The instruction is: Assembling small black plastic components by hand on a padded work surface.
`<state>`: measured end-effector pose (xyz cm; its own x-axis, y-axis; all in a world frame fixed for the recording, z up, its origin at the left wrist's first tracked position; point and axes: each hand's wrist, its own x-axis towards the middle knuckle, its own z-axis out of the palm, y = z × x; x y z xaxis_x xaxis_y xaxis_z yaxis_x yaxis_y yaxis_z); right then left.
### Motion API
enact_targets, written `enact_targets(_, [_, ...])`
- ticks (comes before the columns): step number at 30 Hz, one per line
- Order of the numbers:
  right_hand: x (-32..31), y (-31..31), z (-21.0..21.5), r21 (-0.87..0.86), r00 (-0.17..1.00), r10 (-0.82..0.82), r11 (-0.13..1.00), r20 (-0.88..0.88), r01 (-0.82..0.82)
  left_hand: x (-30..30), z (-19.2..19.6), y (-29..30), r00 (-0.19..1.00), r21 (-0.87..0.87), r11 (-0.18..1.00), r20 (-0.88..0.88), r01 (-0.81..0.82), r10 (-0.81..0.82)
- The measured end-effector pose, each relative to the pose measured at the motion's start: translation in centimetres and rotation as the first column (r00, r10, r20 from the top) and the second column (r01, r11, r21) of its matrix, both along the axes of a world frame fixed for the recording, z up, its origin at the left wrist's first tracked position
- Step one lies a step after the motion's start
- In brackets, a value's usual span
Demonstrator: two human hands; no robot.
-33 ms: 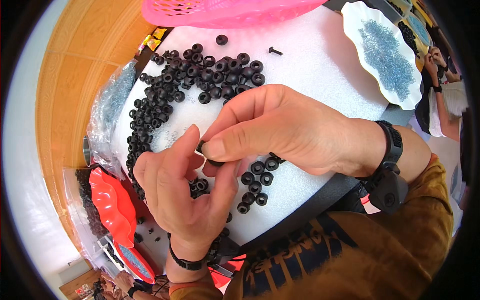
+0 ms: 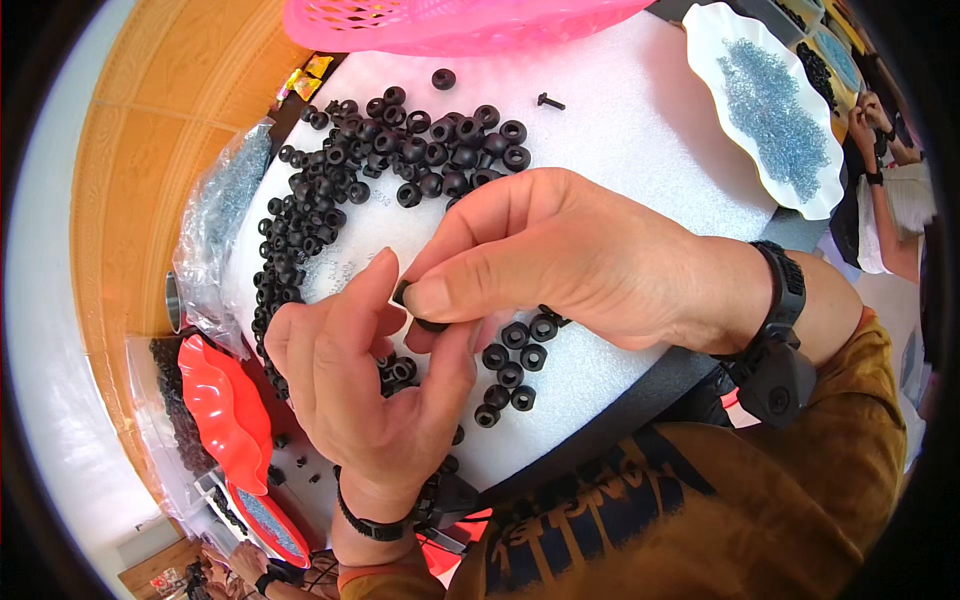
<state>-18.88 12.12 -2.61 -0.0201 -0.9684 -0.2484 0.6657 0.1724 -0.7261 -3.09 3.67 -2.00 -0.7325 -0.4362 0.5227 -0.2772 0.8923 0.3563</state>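
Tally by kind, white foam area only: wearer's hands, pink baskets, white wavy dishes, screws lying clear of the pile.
Hands (left, right): 2
Pink basket: 1
White wavy dish: 1
Loose screw: 1
Total: 5
Black pile left out; too crowded to count.

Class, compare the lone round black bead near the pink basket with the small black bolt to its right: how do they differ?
Shape: the round black bead is rounded with a hole; the small black bolt has a slim shank and wider head.
Thickness: the bead is thicker than the bolt's shank.
Shared: both are black and lie on the white sheet.
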Motion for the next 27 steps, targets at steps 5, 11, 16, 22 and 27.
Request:
enact_targets(5, [0.2, -0.1, -0.5, 0.013, 1.0, 0.022, 1.0, -0.015, -0.022, -0.5, 0.3, -0.9, 0.992, -0.249, 0.965, 0.11, 0.083, -0.058])
enact_targets(11, [0.8, 0.0, -0.7, -0.033, 0.987, -0.014, 0.999, -0.161, 0.008, 0.2, 0.5, -0.9, 0.982, -0.357, 0.928, 0.182, 0.108, -0.044])
enact_targets(16, [0.7, 0.2, -0.1, -0.07, 0.998, 0.026, 0.997, -0.06, -0.03, 0.4, 0.8, -1.0, 0.99, -0.368, 0.924, 0.13, 0.105, -0.06])
enact_targets(22, [0.2, 0.3, 0.0, -0.052, 0.986, 0.143, 0.988, -0.088, -0.148, 0.7, 1.2, -0.9, 0.987, -0.311, 0.949, 0.162, 0.043, 0.008])
enact_targets(27, [0.3, 0.1, -0.5, -0.057, 0.963, 0.266, 0.962, -0.048, -0.268, 0.7, 1.5, -0.7, 0.986, -0.251, 0.967, 0.168, 0.049, -0.007])
